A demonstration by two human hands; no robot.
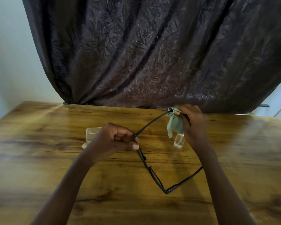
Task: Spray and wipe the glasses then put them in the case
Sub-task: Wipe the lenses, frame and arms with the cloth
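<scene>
Glasses (152,172) with a thin dark frame are held up above the wooden table (39,159), both arms unfolded, the front of the frame running edge-on and slanting down toward the camera. The left hand (116,138) is closed on the upper corner of the frame, at the hinge, with thumb and fingers pinched around it; the rest of the frame hangs below and to the right of that hand. From the hinge one arm of the glasses stretches up and away to the right hand (192,122). That hand is closed around a pale green cloth (174,123), which is wrapped over the tip of this arm, so the fingers press the cloth onto the tip. A loose corner of the cloth dangles below the hand. The other arm of the glasses leaves the lower corner of the frame and runs up to the right, passing behind the right forearm.

A small clear spray bottle (179,141) stands on the table just below the hanging cloth, close beside the right wrist and to the right of the glasses' front. A pale case (91,135) lies on the table to the left of the glasses, partly hidden behind the left hand; its lid looks open, though the hand covers much of it. Beyond the glasses, at the far edge of the table, hangs a dark curtain (152,54) with a leaf pattern. The picture is blurred toward its edges.
</scene>
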